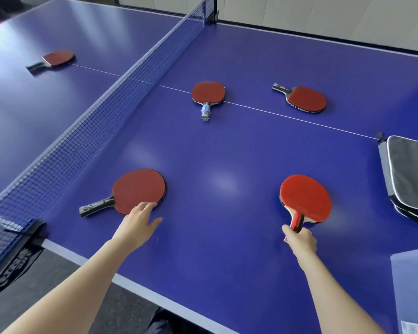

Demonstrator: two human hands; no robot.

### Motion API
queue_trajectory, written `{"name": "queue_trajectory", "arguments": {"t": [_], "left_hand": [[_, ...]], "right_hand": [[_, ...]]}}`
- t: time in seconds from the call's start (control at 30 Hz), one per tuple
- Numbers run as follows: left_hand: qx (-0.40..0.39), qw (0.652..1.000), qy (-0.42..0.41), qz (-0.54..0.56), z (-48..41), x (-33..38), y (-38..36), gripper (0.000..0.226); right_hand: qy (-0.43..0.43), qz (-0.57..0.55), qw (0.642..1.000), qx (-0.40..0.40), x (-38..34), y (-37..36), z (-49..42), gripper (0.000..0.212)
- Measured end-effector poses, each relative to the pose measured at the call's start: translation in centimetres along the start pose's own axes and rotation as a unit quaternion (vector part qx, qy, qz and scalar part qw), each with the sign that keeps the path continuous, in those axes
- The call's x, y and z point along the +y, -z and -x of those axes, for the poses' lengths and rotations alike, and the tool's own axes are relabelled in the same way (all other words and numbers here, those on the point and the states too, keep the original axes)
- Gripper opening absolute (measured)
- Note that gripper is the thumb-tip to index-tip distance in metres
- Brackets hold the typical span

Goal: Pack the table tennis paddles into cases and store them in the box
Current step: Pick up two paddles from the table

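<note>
Gripping the red handle of the bright red paddle point(305, 198), my right hand point(299, 239) is closed around it above the blue table point(227, 145). My left hand point(138, 222) lies open, fingertips touching the dark-handled paddle point(135, 190) near the net point(101, 109). Grey cases point(410, 174) sit stacked at the right edge.

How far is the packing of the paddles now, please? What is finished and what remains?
Done: nothing yet; no paddle is in a case. In hand: the right hand grips the handle of the bright red paddle; the left hand touches the near left paddle, not gripping. Left: three more paddles, one beyond the net, and the stacked cases lie unused.
</note>
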State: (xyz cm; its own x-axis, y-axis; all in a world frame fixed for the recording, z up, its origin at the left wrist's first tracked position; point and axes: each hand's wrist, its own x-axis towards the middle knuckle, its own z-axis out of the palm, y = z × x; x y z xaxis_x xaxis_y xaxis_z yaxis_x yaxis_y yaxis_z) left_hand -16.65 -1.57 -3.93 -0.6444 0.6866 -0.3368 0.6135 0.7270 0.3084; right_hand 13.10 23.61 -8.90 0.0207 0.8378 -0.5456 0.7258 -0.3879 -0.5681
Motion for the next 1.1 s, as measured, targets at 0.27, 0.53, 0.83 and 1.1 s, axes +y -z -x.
{"name": "queue_trajectory", "arguments": {"t": [0.27,0.53,0.83,1.1], "left_hand": [[0.059,0.997,0.042,0.002,-3.6,-11.0,3.0,0.072],[0.000,0.997,0.045,-0.068,-6.2,-20.3,3.1,0.060],[-0.072,0.997,-0.005,-0.008,-7.9,-21.9,3.4,0.023],[-0.309,0.930,0.052,0.190,-4.9,-16.8,3.7,0.023]], "right_hand": [[-0.012,-0.084,0.995,0.044,-2.4,-3.6,4.0,0.023],[-0.020,-0.121,0.991,0.061,-5.2,-9.0,9.8,0.023],[-0.032,-0.161,0.984,0.076,-6.5,-12.3,13.7,0.022],[-0.014,-0.144,0.986,0.077,-5.9,-11.9,15.1,0.022]]}}
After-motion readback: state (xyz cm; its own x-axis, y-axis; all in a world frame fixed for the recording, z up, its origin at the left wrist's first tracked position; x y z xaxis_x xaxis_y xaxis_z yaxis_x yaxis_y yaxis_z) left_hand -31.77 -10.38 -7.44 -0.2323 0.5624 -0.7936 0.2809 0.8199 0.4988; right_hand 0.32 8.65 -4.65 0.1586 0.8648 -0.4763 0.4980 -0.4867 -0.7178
